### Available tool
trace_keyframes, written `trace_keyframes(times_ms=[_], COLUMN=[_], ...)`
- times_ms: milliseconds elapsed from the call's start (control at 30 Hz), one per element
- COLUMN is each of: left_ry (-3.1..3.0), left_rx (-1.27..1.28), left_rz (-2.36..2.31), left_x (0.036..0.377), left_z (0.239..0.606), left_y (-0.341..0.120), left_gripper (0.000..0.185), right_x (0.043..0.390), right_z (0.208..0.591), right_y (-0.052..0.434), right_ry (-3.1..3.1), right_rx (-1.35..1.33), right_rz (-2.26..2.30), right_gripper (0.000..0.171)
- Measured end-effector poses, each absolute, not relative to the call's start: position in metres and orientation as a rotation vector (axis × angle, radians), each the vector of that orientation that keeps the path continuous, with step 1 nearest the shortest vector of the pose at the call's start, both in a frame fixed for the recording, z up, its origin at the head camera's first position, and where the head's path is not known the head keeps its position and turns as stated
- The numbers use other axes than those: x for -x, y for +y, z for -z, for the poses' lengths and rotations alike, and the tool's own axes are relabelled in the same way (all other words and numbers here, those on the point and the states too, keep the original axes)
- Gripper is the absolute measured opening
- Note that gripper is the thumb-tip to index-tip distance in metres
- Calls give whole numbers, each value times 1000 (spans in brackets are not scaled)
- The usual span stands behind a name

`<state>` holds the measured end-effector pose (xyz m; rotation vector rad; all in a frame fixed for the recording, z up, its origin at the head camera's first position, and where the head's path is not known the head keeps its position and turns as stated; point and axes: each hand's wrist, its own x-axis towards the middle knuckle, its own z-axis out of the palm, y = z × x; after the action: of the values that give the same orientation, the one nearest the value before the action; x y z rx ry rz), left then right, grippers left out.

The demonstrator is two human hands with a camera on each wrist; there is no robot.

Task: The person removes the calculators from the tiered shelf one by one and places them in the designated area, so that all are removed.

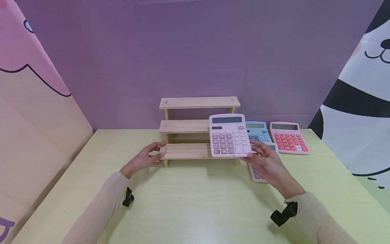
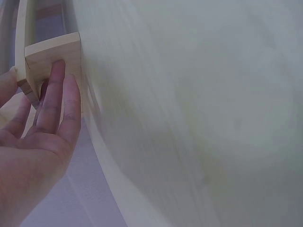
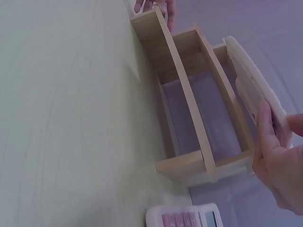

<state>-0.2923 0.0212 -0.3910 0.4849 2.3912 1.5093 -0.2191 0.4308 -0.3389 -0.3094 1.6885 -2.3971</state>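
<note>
My right hand (image 1: 268,164) pinches a pale pink calculator (image 1: 230,135) by its lower right corner. The calculator is raised with its keys facing me, in front of the right part of a three-step wooden shelf (image 1: 186,150). In the right wrist view the calculator (image 3: 258,85) appears edge-on, the thumb on one face and fingers behind. My left hand (image 1: 143,159) grips the left end of the lowest board. In the left wrist view, its fingers (image 2: 53,101) reach against the underside near the leg, with the thumb on the board's other side.
Right of the shelf lie a blue calculator (image 1: 259,130) and a pink calculator with red keys (image 1: 289,138). Another light calculator (image 1: 257,175) lies nearer, partly hidden by my right hand. A purple backdrop (image 1: 198,51) rises behind the table (image 1: 189,203).
</note>
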Motion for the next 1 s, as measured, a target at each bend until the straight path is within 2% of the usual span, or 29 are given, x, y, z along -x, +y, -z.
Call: trace_keyframes(times_ms=[433,1000], left_ry=[2382,2392], left_rx=[-478,-472], left_rz=[-1524,-1516], left_x=[292,292], left_z=[390,391], left_y=[21,21], left_gripper=[48,48], right_x=[211,209], right_z=[334,340], right_y=[465,522], right_ry=[1621,1391], right_rx=[313,506], right_rz=[2425,2510], right_gripper=[46,47])
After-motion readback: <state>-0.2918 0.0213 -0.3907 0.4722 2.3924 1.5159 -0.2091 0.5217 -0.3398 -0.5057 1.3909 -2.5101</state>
